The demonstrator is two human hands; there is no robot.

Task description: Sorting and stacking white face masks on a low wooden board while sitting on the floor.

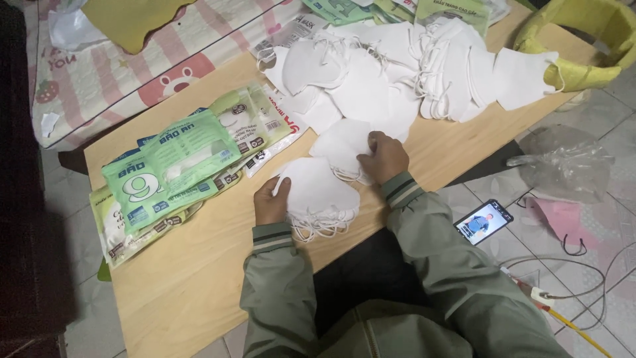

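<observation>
From the head camera, looking down over the person's green sleeves, a small stack of white masks (318, 192) sits near the front edge of the wooden table (199, 265), just in front of the person's body. The left hand (271, 202) is curled round the stack's nine o'clock side, fingers closed on the edge and thumb on top, so it has hold of the stack. The right hand (383, 158) rests at about two o'clock from the stack, fingers bent and pressing down on a single loose mask (341, 142) whose near edge touches the stack; whether it pinches that mask or only pins it I cannot tell. The stack's long axis runs roughly from ten o'clock to four o'clock, rounded fold toward the far side, ear loops (318, 227) trailing out at six o'clock toward the table edge. Those loose loops look like the weak spot: they could snag a cuff or tangle, and a tug might drag the stack off the near edge. The layers are only held on one side, so they could fan apart. A big heap of masks (411, 66) lies at twelve to one o'clock and green packets (172, 169) at nine o'clock, both well apart.
</observation>
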